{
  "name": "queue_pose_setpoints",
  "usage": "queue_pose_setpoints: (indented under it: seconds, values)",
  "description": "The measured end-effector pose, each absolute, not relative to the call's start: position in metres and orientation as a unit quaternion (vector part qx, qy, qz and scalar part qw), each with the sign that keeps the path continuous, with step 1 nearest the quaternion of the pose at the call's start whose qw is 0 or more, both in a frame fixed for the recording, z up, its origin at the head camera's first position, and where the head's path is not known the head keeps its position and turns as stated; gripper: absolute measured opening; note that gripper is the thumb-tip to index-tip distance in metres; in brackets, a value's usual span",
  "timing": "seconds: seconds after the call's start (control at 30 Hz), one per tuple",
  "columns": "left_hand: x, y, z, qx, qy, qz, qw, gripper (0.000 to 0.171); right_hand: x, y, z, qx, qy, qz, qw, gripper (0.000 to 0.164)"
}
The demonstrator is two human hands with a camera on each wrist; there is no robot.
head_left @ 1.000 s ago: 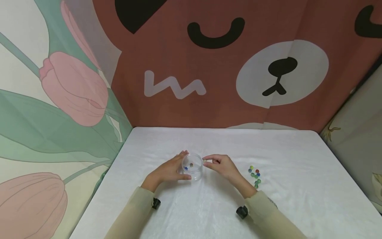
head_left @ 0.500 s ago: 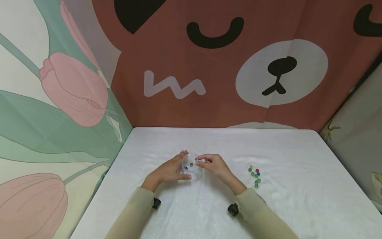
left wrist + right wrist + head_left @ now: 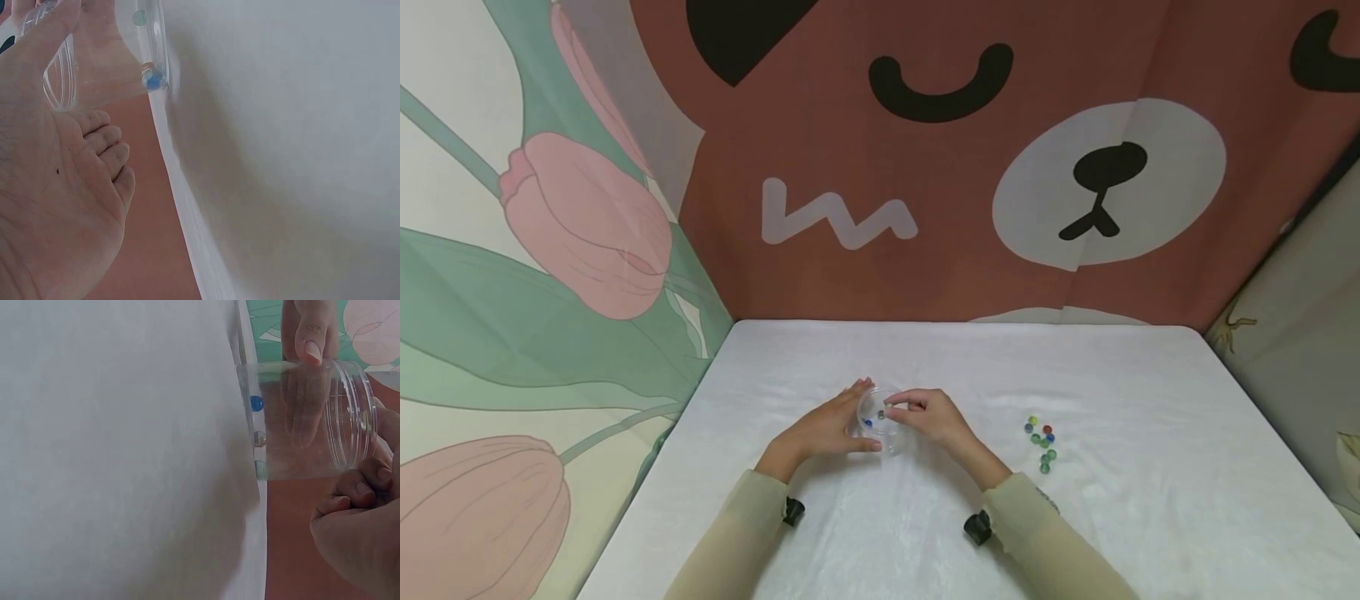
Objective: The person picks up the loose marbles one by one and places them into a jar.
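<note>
A clear plastic jar stands upright, mouth up, on the white cloth. My left hand holds it from the left, thumb in front and fingers behind. Over the mouth, my right hand pinches a pale yellowish marble, which shows within the jar's rim in the right wrist view. On the jar's bottom lie a blue marble, a brownish clear marble and a green marble. From the head view, the right fingers cover part of the mouth.
Several loose marbles, green, blue, red and yellow, lie on the white tablecloth to the right of my right forearm. A brown bear-print hanging rises behind the table, and a tulip-print one borders the left.
My right hand has moved left with the pinched marble, from beside the jar's rim to over its mouth. The left hand and jar have stayed put.
</note>
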State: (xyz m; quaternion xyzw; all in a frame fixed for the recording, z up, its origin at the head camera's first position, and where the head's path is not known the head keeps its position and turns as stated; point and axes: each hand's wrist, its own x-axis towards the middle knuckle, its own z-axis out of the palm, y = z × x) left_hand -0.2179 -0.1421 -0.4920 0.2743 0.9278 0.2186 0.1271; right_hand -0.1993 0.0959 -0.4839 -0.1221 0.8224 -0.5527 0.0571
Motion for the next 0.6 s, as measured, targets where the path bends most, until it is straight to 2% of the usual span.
queue_pose_setpoints:
  seconds: [0.37, 0.6]
  values:
    - [-0.2175, -0.1417, -0.4903, 0.27, 0.928, 0.219, 0.13, 0.109, -0.2006, 0.0958, -0.4833, -0.12, 0.821, -0.555, 0.06, 0.036]
    - [-0.2182, -0.1417, -0.4914, 0.271, 0.928, 0.22, 0.13, 0.11, -0.1988, 0.0971, -0.4828, -0.119, 0.815, -0.564, 0.06, 0.036]
